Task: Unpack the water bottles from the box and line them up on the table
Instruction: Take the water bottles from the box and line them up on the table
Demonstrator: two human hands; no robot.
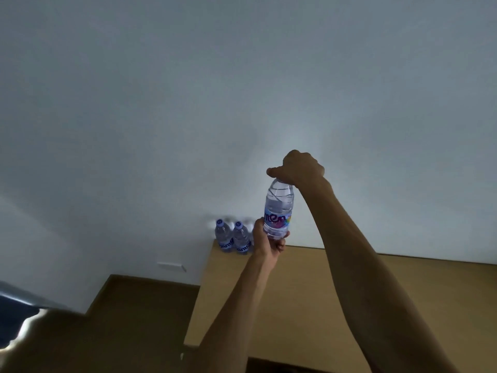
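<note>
Both hands hold one water bottle point(278, 208) upright above the tabletop point(295, 292)

The right hand point(298, 168) curls over its cap, the left hand point(269, 242) cups its base; it is clear with a colourful label. Two capped bottles point(234, 238) stand touching at the tan tabletop's far left corner against a white wall point(188, 103)

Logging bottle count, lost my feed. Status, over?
Left hand grips held bottle at base, right hand grips its top. Held bottle above table. Two standing bottles at far left corner. Nothing in the way.
</note>
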